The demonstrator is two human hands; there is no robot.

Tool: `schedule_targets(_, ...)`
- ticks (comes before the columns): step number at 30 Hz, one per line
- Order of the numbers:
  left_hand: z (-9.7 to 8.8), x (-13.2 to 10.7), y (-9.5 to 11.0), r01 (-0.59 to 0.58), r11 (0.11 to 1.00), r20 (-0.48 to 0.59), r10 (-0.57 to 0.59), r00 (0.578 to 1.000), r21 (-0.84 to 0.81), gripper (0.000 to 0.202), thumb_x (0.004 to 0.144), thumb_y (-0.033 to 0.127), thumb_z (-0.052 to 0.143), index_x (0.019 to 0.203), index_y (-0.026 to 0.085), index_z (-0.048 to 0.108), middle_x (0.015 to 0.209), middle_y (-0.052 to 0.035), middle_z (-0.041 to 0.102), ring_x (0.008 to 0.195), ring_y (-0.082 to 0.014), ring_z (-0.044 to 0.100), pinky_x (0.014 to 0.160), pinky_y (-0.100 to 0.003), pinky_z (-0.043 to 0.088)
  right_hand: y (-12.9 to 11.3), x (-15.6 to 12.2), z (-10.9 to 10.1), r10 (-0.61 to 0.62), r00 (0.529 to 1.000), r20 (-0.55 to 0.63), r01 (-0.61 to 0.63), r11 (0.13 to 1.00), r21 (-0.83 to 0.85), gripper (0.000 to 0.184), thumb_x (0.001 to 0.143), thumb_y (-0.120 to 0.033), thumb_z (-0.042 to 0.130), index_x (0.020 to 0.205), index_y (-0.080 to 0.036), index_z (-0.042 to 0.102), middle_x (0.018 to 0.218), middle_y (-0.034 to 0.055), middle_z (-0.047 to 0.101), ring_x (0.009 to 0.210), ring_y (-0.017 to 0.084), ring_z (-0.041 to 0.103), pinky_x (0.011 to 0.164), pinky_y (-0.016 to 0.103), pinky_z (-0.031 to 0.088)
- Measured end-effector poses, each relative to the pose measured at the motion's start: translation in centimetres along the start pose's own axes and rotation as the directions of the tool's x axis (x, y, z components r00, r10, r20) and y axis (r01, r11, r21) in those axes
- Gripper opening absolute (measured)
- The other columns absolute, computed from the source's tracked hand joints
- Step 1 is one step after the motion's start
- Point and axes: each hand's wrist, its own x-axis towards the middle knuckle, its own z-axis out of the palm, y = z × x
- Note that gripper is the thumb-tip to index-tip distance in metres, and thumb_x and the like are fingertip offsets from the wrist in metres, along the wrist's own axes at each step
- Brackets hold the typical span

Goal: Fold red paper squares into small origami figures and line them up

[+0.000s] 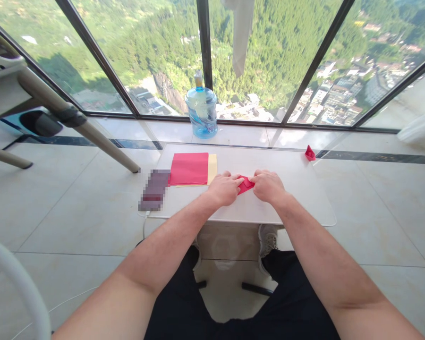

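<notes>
A small folded piece of red paper (245, 184) lies on the white table (297, 189), pinched between both hands. My left hand (224, 188) has its fingers curled, pressing the paper's left side. From the other side my right hand (268, 185), also closed, holds the right edge. Most of the paper is hidden under my fingers.
A stack of red paper (189, 168) over a yellow sheet (212, 167) lies at the table's left, beside a blurred dark object (155, 190). A small folded red shape (309, 153) sits at the far right corner. A water jug (201, 111) stands by the window.
</notes>
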Motion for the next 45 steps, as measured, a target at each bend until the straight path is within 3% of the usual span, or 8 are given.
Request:
schedule_targets(5,-0.3,0.0,0.2,0.037,0.999,0.006,-0.037,0.999,0.019,0.033,0.096,0.036,0.042,0.123,0.03,0.062,0.132,-0.0036,0.063,0.112,-0.0294,0.054,0.086,-0.044,0.042,1.1,-0.8,-0.8,0.09,0.994,0.054,-0.087,0.994,-0.063,0.032,0.082,-0.012,0.051,0.095,-0.025,0.077,0.104,0.01,0.071,0.099,0.027,0.063,0.081,0.037,0.042)
schedule_targets(9,-0.4,0.1,0.5,0.089,0.994,-0.029,-0.088,0.996,0.057,0.034,0.095,0.033,0.042,0.12,0.024,0.063,0.12,-0.0124,0.065,0.111,-0.0322,0.052,0.088,-0.048,0.041,1.1,-0.8,-0.3,0.159,0.982,-0.106,-0.164,0.986,-0.035,0.033,0.086,-0.013,0.049,0.103,-0.018,0.077,0.106,0.0136,0.071,0.099,0.028,0.065,0.084,0.038,0.044)
schedule_targets(13,-0.3,0.3,0.9,0.135,0.989,-0.045,-0.132,0.99,0.056,0.037,0.097,0.033,0.037,0.113,0.016,0.066,0.113,-0.0174,0.064,0.112,-0.0331,0.052,0.091,-0.049,0.042,0.3,-0.8,0.6,0.02,0.981,-0.195,0.009,0.989,0.149,0.034,0.093,-0.021,0.048,0.115,-0.022,0.074,0.112,0.0086,0.072,0.104,0.022,0.064,0.091,0.031,0.045)
schedule_targets(18,-0.4,0.4,1.0,0.153,0.988,-0.016,-0.153,0.988,0.025,0.033,0.091,0.032,0.045,0.106,0.012,0.067,0.109,-0.0196,0.065,0.11,-0.0338,0.055,0.089,-0.048,0.044,-1.3,-0.9,0.8,-0.159,0.98,-0.121,0.179,0.969,0.171,0.023,0.092,-0.033,0.055,0.094,-0.023,0.076,0.104,0.0055,0.075,0.1,0.022,0.064,0.092,0.032,0.045)
schedule_targets(24,0.0,0.2,-0.2,0.036,0.999,-0.039,-0.036,0.999,-0.019,0.034,0.09,0.023,0.045,0.115,0.015,0.066,0.143,-0.0141,0.055,0.132,-0.0289,0.048,0.107,-0.047,0.038,-1.8,-0.8,0.5,-0.064,0.995,-0.074,0.069,0.995,0.065,0.027,0.081,-0.046,0.069,0.09,-0.02,0.068,0.102,0.0089,0.073,0.099,0.025,0.063,0.085,0.035,0.045)
schedule_targets(34,-0.1,0.5,-0.6,-0.048,0.997,-0.053,0.045,0.998,-0.058,0.03,0.09,0.02,0.045,0.101,0.019,0.074,0.104,-0.01,0.071,0.107,-0.0252,0.061,0.099,-0.04,0.044,-1.9,-0.9,0.4,-0.062,0.996,-0.062,0.062,0.998,0.0,0.014,0.087,-0.023,0.058,0.098,-0.019,0.065,0.102,0.0106,0.071,0.097,0.025,0.063,0.082,0.034,0.044)
schedule_targets(42,-0.2,0.4,-0.4,-0.061,0.997,-0.025,0.06,0.998,-0.055,0.035,0.089,0.019,0.045,0.11,0.014,0.072,0.111,-0.0137,0.068,0.108,-0.0255,0.06,0.101,-0.039,0.045,-1.7,-0.9,0.7,0.12,0.985,-0.127,-0.121,0.993,0.0,0.026,0.09,-0.033,0.057,0.111,-0.019,0.065,0.115,0.0133,0.064,0.095,0.025,0.064,0.077,0.033,0.048)
schedule_targets(45,-0.2,0.2,-0.2,-0.047,0.998,-0.009,0.047,0.999,-0.048,0.037,0.09,0.021,0.045,0.116,0.016,0.07,0.113,-0.0138,0.066,0.109,-0.0257,0.06,0.101,-0.039,0.046,-1.5,-0.8,1.2,0.107,0.986,-0.129,-0.094,0.991,0.097,0.028,0.09,-0.033,0.057,0.115,-0.02,0.064,0.122,0.0116,0.063,0.093,0.024,0.066,0.079,0.033,0.049)
